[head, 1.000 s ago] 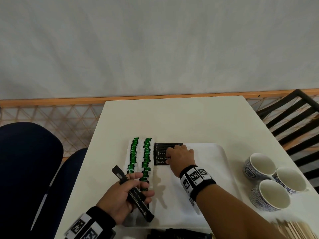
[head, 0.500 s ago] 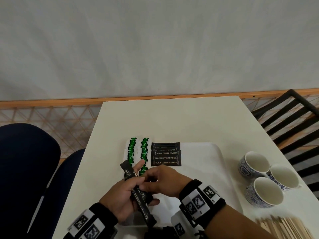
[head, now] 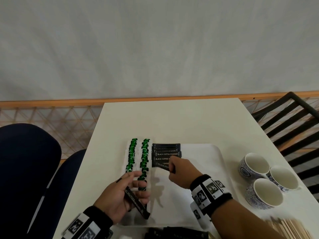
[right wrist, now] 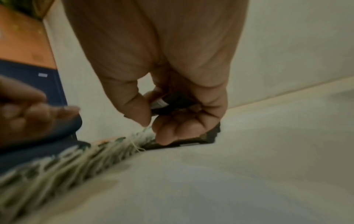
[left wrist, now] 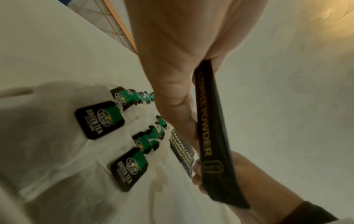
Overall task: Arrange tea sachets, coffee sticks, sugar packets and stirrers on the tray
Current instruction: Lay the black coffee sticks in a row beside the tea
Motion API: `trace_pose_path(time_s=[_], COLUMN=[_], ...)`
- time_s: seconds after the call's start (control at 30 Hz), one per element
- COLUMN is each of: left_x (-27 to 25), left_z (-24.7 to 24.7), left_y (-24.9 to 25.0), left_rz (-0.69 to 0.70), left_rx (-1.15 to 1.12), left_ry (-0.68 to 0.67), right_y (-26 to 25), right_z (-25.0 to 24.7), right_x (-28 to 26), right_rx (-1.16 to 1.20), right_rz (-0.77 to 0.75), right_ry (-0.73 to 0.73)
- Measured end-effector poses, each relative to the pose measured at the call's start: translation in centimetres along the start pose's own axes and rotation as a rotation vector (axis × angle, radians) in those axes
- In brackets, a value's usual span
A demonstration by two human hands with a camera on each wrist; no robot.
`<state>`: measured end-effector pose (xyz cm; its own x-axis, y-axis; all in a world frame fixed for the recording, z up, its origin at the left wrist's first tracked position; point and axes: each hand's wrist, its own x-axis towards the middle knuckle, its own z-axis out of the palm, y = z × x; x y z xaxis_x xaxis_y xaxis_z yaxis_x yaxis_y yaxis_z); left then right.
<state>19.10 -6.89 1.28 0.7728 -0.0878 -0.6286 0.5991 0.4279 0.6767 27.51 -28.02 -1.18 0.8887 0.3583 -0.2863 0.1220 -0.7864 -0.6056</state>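
A white tray (head: 203, 169) lies on the table. Two columns of green tea sachets (head: 138, 157) fill its left side, also shown in the left wrist view as tea sachets (left wrist: 99, 119). Beside them lies a short stack of black coffee sticks (head: 166, 154). My right hand (head: 181, 171) pinches one coffee stick (right wrist: 168, 104) just at the near edge of that stack. My left hand (head: 120, 195) hovers over the tray's near left part and grips a bundle of coffee sticks (head: 136, 202), seen close as a coffee stick (left wrist: 212, 136) in the left wrist view.
Three blue-patterned cups (head: 266, 194) stand right of the tray. Wooden stirrers (head: 290, 228) lie at the near right corner. More black sticks (head: 172, 234) lie at the near table edge. A black slatted chair (head: 293, 118) stands right, a blue seat (head: 25, 161) left.
My right hand left the stack, came back to my left hand, took one stick from the bundle and carried it forward to the stack's near edge.
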Motion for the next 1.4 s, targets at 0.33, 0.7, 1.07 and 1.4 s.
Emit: trace_pose_path(time_s=[0.33,0.7,1.07,1.4], left_x=[-0.1,-0.1,0.0,0.0], left_z=[0.0,-0.1,-0.3,0.0], left_y=[0.1,0.0,0.0,0.0], left_rz=[-0.006,-0.002,-0.013,-0.010], left_rx=[0.016,0.013,0.017,0.008], left_ry=[0.004,0.007,0.006,0.009], right_y=[1.9,1.1,0.8,0.6], right_z=[1.7,1.5,1.6,1.7], right_x=[0.9,2.7,3.2,2.7], right_rx=[-0.370,-0.417,-0.419,-0.454], right_rz=[0.033,0.005,0.002,0.003], right_ry=[0.030,0.138,0.215,0.228])
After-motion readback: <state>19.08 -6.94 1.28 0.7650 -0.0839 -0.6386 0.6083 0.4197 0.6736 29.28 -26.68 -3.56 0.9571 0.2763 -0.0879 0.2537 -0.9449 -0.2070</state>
